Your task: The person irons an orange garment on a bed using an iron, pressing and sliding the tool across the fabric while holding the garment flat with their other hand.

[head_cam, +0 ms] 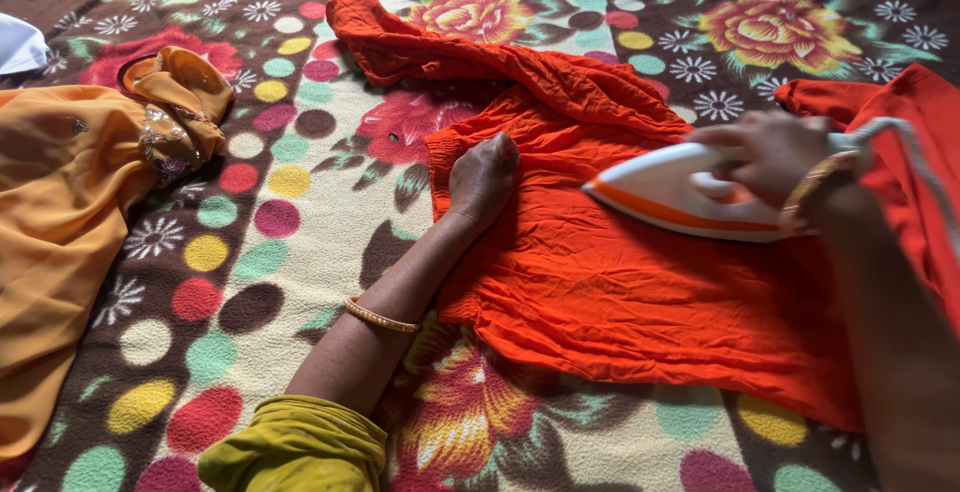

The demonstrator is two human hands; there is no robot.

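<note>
On the floor: a flowered, dotted blanket (270,282) is spread out, and an orange garment (620,302) lies across its right half, flat in the middle, bunched into folds at the far end.
Left hand: the left hand (482,180) is curled into a loose fist, knuckles pressing down on the garment's left edge. It grasps nothing, only pins the cloth.
Right hand: the right hand (775,152) is wrapped round the handle of a white iron with an orange stripe (680,194), sole flat on the cloth, and blurred.
Line of travel: the iron's nose points left, straight at the fist. Between them lies a short strip of open cloth.
Long axis: the garment runs from near right to far left. The right hand is over its middle, the left at its rim.
Texture: thin, crinkled weave, fine creases everywhere. Smooth hard plastic on the iron.
Off to the left: a yellow-orange garment (70,202) with a beaded trim lies in soft folds, well apart.
</note>
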